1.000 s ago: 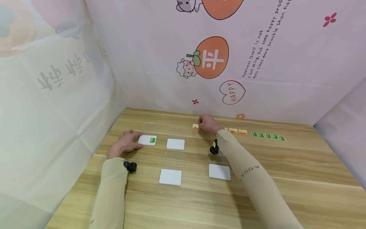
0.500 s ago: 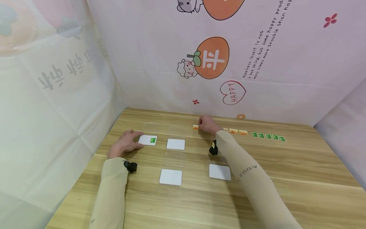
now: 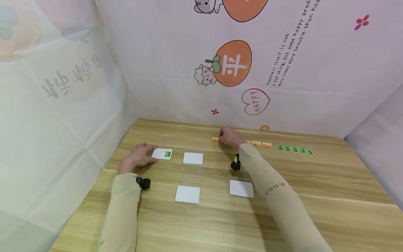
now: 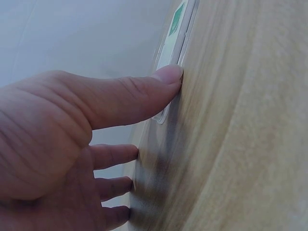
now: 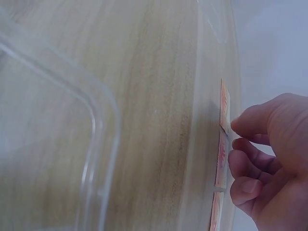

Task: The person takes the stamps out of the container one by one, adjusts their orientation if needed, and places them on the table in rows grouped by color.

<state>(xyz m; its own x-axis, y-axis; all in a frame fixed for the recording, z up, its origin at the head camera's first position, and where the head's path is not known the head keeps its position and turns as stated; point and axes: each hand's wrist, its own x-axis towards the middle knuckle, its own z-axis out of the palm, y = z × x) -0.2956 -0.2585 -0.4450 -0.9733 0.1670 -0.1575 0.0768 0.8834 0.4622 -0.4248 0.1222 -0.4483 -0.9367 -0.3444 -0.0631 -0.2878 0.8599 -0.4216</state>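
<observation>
A white card [image 3: 159,153] with a small green square [image 3: 168,154] lies at the table's left. My left hand [image 3: 138,156] holds it by its left end, the thumb on the near edge and the index finger on the far edge. In the left wrist view the thumb [image 4: 144,94] presses the rim of the card's clear case, while other fingers rest on the table. At the back, my right hand [image 3: 231,137] is over a row of small orange picture cards [image 3: 215,139]. In the right wrist view its bent fingers [image 5: 243,166] are close against the middle orange card [image 5: 221,159], with nothing visibly gripped; contact is unclear.
More white cards [image 3: 193,158] lie nearer on the wooden table [image 3: 214,224]. Clear plastic covers [image 3: 192,175] lie among them. Several small green cards [image 3: 294,149] line up at the back right, beside further orange cards [image 3: 256,144]. A printed cloth [image 3: 176,91] hangs behind.
</observation>
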